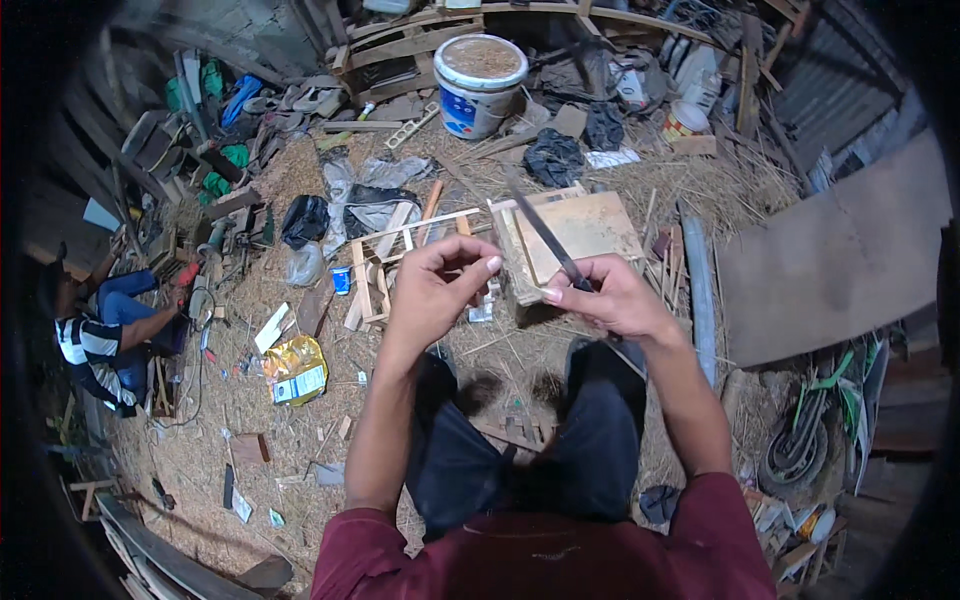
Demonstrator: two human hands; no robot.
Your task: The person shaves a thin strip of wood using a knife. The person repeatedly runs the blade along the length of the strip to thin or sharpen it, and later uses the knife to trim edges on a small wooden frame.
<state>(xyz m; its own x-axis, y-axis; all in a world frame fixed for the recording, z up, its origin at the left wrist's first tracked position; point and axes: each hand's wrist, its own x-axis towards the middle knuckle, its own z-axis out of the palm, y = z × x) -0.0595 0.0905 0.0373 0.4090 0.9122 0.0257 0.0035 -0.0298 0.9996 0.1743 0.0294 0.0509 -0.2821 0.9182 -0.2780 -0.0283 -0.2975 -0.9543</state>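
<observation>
My right hand (618, 300) is closed round a long dark-bladed knife (546, 234). Its blade slants up and to the left, over a low wooden block or box with a pale board top (595, 228). My left hand (437, 290) is raised to the left of it, thumb and forefinger curled together in a pinch. Whatever lies between those fingertips, if anything, is too small to make out. Just beyond my left hand, a small frame of wooden slats (368, 278) stands on the littered ground.
A white and blue bucket (480, 88) stands at the back. To the right leans a large flat board (835, 250), with a wheel (797, 450) below it. A yellow bag (296, 370) lies at left. Farther left sits another person (110, 330) near a red tool.
</observation>
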